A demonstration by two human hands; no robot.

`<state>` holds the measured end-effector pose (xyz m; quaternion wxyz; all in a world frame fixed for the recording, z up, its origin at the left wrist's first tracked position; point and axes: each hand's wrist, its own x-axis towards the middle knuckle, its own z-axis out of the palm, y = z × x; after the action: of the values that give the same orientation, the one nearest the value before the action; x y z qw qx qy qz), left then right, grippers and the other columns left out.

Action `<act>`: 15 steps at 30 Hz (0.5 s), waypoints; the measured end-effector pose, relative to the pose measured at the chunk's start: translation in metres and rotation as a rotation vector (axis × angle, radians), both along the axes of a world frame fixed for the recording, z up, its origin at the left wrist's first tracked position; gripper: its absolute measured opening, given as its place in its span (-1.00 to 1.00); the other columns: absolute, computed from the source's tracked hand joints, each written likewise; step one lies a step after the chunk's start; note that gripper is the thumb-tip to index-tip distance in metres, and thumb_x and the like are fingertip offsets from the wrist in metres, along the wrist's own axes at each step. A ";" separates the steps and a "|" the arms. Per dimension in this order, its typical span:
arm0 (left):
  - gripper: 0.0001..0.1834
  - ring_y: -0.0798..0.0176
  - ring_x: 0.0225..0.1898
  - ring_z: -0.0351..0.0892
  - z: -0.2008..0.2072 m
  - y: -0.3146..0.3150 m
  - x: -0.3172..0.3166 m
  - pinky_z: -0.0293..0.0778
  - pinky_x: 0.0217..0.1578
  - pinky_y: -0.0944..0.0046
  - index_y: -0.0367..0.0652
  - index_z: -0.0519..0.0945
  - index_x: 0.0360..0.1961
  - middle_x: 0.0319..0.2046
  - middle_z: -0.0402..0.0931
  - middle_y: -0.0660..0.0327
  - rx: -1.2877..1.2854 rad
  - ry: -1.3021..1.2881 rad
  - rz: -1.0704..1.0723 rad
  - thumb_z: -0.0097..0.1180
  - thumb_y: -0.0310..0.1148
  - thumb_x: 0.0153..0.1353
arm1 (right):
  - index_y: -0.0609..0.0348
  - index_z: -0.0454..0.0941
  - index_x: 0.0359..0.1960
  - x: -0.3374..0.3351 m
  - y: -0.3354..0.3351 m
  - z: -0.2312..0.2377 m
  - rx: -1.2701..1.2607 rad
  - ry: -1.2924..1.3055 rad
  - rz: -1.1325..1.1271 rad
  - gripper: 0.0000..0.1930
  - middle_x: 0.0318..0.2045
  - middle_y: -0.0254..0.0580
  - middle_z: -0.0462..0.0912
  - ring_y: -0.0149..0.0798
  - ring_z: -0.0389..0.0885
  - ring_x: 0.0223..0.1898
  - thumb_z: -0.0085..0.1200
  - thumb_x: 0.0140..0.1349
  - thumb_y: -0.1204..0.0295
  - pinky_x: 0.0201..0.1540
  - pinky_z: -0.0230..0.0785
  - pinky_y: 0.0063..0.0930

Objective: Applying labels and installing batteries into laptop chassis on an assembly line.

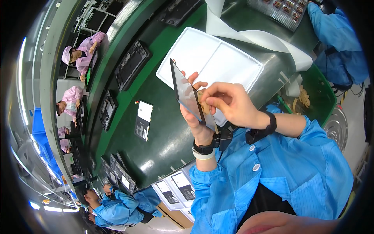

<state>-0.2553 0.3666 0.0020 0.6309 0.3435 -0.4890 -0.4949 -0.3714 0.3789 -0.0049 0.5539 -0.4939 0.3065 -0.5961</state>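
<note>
My left hand (pixel 193 121) holds up a thin, flat battery pack (pixel 187 91), dark-edged with a shiny grey face, tilted on its edge. My right hand (pixel 231 103) is closed in a pinch at the pack's near side, on a tan strip (pixel 203 103) that looks like backing paper. How much of the strip still sticks to the pack is hidden behind the fingers. Left of my hands, another battery pack (pixel 143 121), half white and half black with a small red-wired connector, lies flat on the green bench (pixel 163 144).
Beyond my hands lies a white divided tray (pixel 233 58), with a curling white strip (pixel 265 41) behind it. A green bin (pixel 323 89) with tan scraps stands at right. Open laptop bases (pixel 132 64) line the far side. Boxed packs (pixel 181 189) sit at lower left. Co-workers (pixel 120 208) are nearby.
</note>
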 end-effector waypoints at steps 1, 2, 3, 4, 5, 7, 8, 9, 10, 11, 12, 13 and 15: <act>0.36 0.16 0.14 0.46 0.002 0.001 0.003 0.48 0.12 0.17 -0.24 0.13 0.51 0.27 0.34 0.01 -0.032 -0.039 -0.073 -0.15 0.75 0.03 | 0.37 0.64 -0.14 0.000 -0.004 -0.002 0.092 -0.083 0.103 -0.89 -0.26 -0.17 0.71 -0.44 0.68 -0.33 0.08 0.38 0.66 -0.23 0.55 -0.54; 0.35 0.06 0.20 0.45 -0.003 -0.002 0.006 0.43 0.21 0.10 -0.27 0.12 0.50 0.30 0.32 -0.06 -0.063 -0.046 -0.106 -0.16 0.74 0.06 | 0.38 0.63 -0.11 0.000 -0.006 -0.003 0.109 -0.033 0.134 -0.88 -0.24 -0.20 0.70 -0.46 0.64 -0.36 0.07 0.42 0.63 -0.20 0.54 -0.55; 0.35 0.06 0.20 0.45 -0.003 -0.003 0.009 0.43 0.21 0.10 -0.27 0.12 0.50 0.30 0.32 -0.06 -0.062 -0.046 -0.103 -0.16 0.74 0.06 | 0.38 0.63 -0.11 0.002 -0.008 -0.004 0.110 -0.033 0.138 -0.88 -0.24 -0.20 0.70 -0.46 0.64 -0.36 0.07 0.42 0.63 -0.20 0.54 -0.55; 0.28 0.03 0.20 0.46 -0.002 -0.003 0.011 0.42 0.23 0.06 -0.24 0.12 0.51 0.30 0.33 -0.04 -0.017 0.012 -0.097 -0.15 0.69 0.12 | 0.39 0.63 -0.10 0.005 -0.010 -0.006 0.126 -0.081 0.146 -0.88 -0.24 -0.20 0.70 -0.46 0.64 -0.36 0.07 0.42 0.61 -0.20 0.53 -0.55; 0.22 0.00 0.20 0.46 -0.002 -0.003 0.011 0.40 0.26 0.02 -0.21 0.12 0.51 0.30 0.34 -0.02 0.029 0.070 -0.092 -0.15 0.64 0.18 | 0.39 0.63 -0.10 0.006 -0.011 -0.007 0.141 -0.129 0.153 -0.88 -0.25 -0.19 0.70 -0.47 0.63 -0.36 0.07 0.43 0.60 -0.21 0.53 -0.55; 0.03 -0.06 0.23 0.44 0.011 -0.006 0.010 0.35 0.30 -0.12 -0.11 0.23 0.47 0.23 0.41 0.07 0.156 0.316 0.022 -0.19 0.54 0.29 | 0.36 0.64 -0.07 0.000 -0.014 -0.013 0.118 -0.170 -0.015 -0.85 -0.21 -0.19 0.72 -0.50 0.63 -0.34 0.05 0.46 0.57 -0.22 0.54 -0.53; 0.02 -0.06 0.24 0.43 0.008 -0.010 0.018 0.32 0.32 -0.16 -0.11 0.25 0.44 0.22 0.42 0.06 0.158 0.435 0.012 -0.19 0.54 0.29 | 0.33 0.65 -0.08 -0.006 -0.015 -0.012 0.068 -0.134 -0.177 -0.86 -0.22 -0.19 0.72 -0.46 0.64 -0.34 0.08 0.42 0.59 -0.22 0.54 -0.53; 0.01 -0.06 0.24 0.43 0.006 -0.013 0.025 0.29 0.34 -0.21 -0.11 0.28 0.42 0.21 0.43 0.05 0.157 0.555 0.008 -0.20 0.54 0.29 | 0.30 0.67 -0.09 -0.011 -0.015 -0.008 0.017 -0.096 -0.331 -0.86 -0.22 -0.18 0.72 -0.42 0.65 -0.34 0.11 0.38 0.61 -0.22 0.54 -0.52; -0.02 -0.03 0.26 0.43 0.005 -0.013 0.032 0.24 0.38 -0.26 -0.11 0.32 0.37 0.18 0.46 0.06 0.112 0.562 -0.004 -0.21 0.54 0.30 | 0.30 0.67 -0.09 -0.013 -0.011 -0.004 0.017 -0.098 -0.319 -0.86 -0.22 -0.18 0.72 -0.42 0.65 -0.34 0.11 0.38 0.61 -0.22 0.54 -0.52; -0.02 -0.03 0.26 0.43 0.003 -0.013 0.037 0.24 0.38 -0.26 -0.11 0.32 0.37 0.18 0.46 0.06 0.108 0.560 0.007 -0.21 0.54 0.30 | 0.27 0.68 -0.11 -0.012 -0.004 0.001 -0.226 0.164 -0.360 -0.84 -0.24 -0.16 0.71 -0.34 0.66 -0.33 0.16 0.30 0.63 -0.21 0.54 -0.50; -0.01 -0.02 0.27 0.41 0.001 -0.015 0.038 0.23 0.39 -0.24 -0.11 0.29 0.40 0.19 0.45 0.04 0.086 0.543 0.050 -0.27 0.54 0.31 | 0.24 0.70 -0.13 -0.011 0.004 0.001 -0.467 0.430 -0.402 -0.81 -0.25 -0.14 0.70 -0.27 0.67 -0.33 0.20 0.23 0.65 -0.20 0.55 -0.48; -0.01 -0.02 0.29 0.39 0.001 -0.016 0.037 0.22 0.40 -0.22 -0.10 0.26 0.42 0.20 0.44 0.02 0.065 0.527 0.087 -0.32 0.54 0.32 | 0.19 0.72 -0.16 -0.002 0.014 0.003 -0.588 0.504 -0.412 -0.73 -0.28 -0.14 0.67 -0.13 0.67 -0.29 0.26 0.07 0.66 -0.18 0.57 -0.43; -0.03 0.02 0.25 0.43 0.001 -0.016 0.034 0.27 0.38 -0.19 -0.10 0.26 0.41 0.18 0.45 0.03 0.051 0.522 0.124 -0.32 0.52 0.34 | 0.23 0.71 -0.16 0.014 0.028 0.006 -0.714 0.530 -0.357 -0.72 -0.29 -0.18 0.66 -0.13 0.68 -0.27 0.27 0.03 0.65 -0.18 0.59 -0.38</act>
<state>-0.2213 0.3501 0.0030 0.7559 0.2491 -0.2753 -0.5393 -0.3578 0.4067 0.0011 0.1417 -0.7278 0.2933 -0.6035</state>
